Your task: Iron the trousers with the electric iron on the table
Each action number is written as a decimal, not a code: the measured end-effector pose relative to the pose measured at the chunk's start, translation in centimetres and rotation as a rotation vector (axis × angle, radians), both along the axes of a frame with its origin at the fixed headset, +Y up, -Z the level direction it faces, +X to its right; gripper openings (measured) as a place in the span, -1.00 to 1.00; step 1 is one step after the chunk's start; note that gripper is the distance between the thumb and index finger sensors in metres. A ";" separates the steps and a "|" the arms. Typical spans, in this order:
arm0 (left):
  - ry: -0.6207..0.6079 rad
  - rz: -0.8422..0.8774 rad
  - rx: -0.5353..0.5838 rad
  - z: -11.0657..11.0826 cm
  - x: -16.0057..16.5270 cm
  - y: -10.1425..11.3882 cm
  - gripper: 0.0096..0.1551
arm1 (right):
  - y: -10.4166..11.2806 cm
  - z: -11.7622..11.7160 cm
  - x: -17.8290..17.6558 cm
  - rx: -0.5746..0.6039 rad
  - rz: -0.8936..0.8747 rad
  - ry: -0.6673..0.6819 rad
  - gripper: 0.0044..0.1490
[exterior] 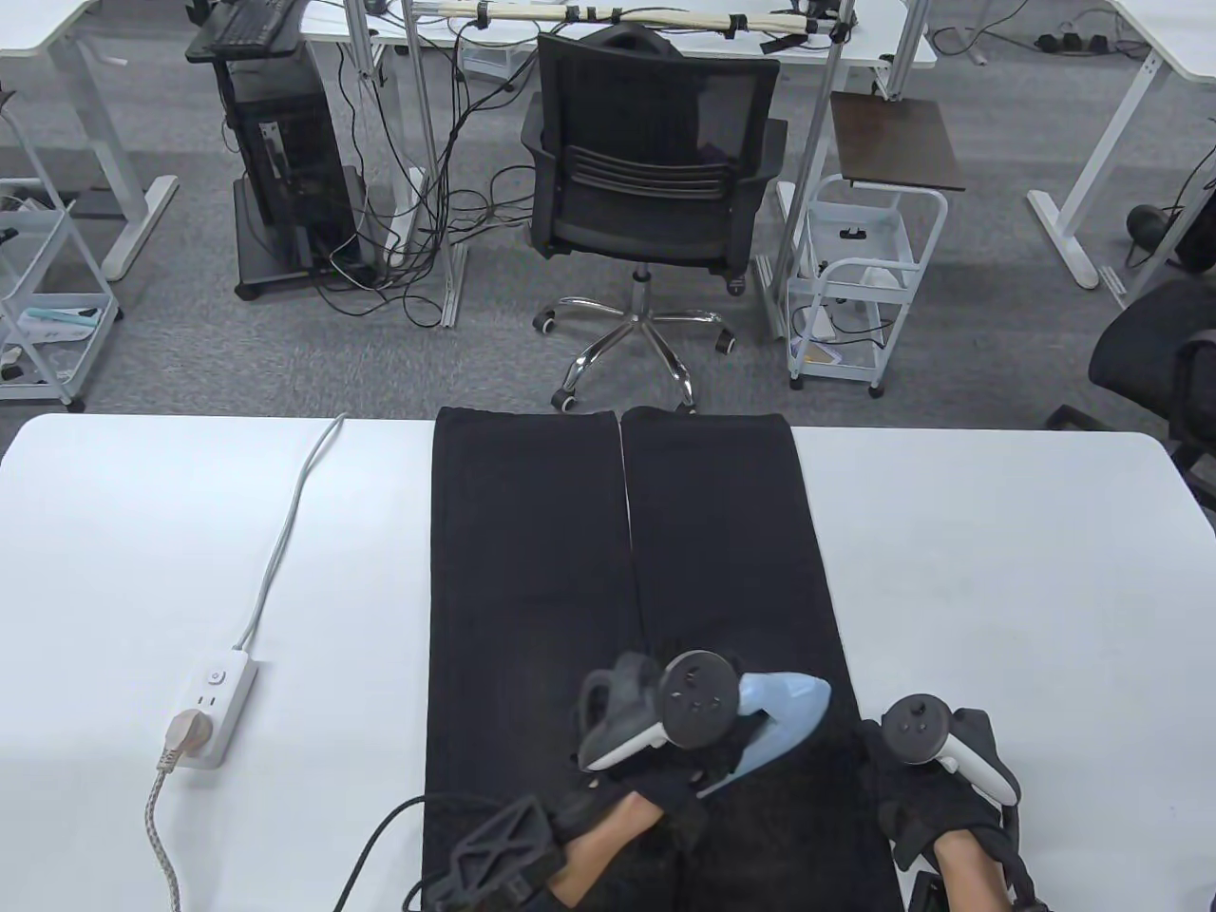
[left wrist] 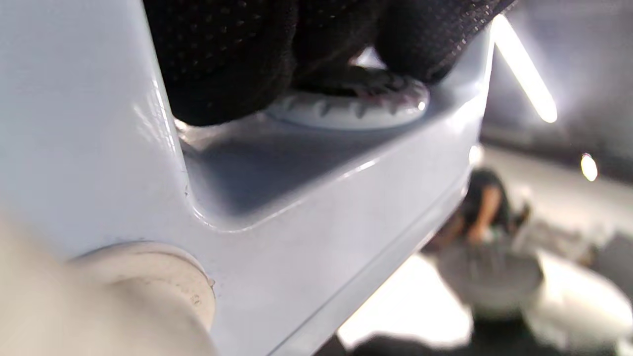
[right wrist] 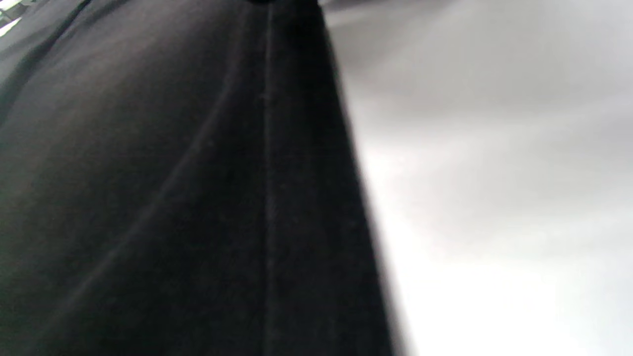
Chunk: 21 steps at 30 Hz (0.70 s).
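Presently, I gripped the iron (exterior: 774, 727) with my left hand (exterior: 665, 760) on the trousers (exterior: 589, 570) near the table's (exterior: 997, 570) near edge; my right hand (exterior: 940, 788) rested at their right edge, finger state indiscernible. Ironing was under way; next, I judged, a steady stroke toward the far edge.

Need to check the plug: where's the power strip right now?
In the table view, the white power strip lies on the table's left part, left of the black trousers, with a beige plug in it.

One pair of trousers (exterior: 570, 570), one iron (exterior: 774, 722), one power strip (exterior: 217, 703), two hands.
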<state>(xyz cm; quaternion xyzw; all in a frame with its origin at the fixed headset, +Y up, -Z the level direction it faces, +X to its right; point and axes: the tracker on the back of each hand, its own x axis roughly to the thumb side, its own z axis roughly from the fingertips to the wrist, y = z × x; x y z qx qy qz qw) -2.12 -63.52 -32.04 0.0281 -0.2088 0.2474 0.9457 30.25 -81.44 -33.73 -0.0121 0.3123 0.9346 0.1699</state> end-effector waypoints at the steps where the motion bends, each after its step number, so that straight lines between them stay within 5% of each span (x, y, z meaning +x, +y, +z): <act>1: 0.028 0.026 0.010 0.0 -1.6 0.5 -0.56 | 0.0 0.0 0.0 0.000 0.000 0.000 -0.20; 5: 0.179 0.156 0.048 0.1 -9.9 1.3 -0.56 | -0.1 0.0 -0.1 -0.001 0.015 0.007 -0.19; 11: 0.381 0.211 0.076 1.4 -20.5 -1.2 -0.57 | -0.2 0.1 -0.7 -0.004 0.067 0.023 -0.18; 15: 0.472 0.199 0.089 1.8 -24.0 -4.3 -0.57 | -0.6 0.2 -1.3 -0.014 0.127 0.028 -0.15; 21: 0.462 0.125 0.080 1.0 -24.3 -7.2 -0.57 | 0.2 -0.1 -2.6 0.046 0.208 0.006 -0.16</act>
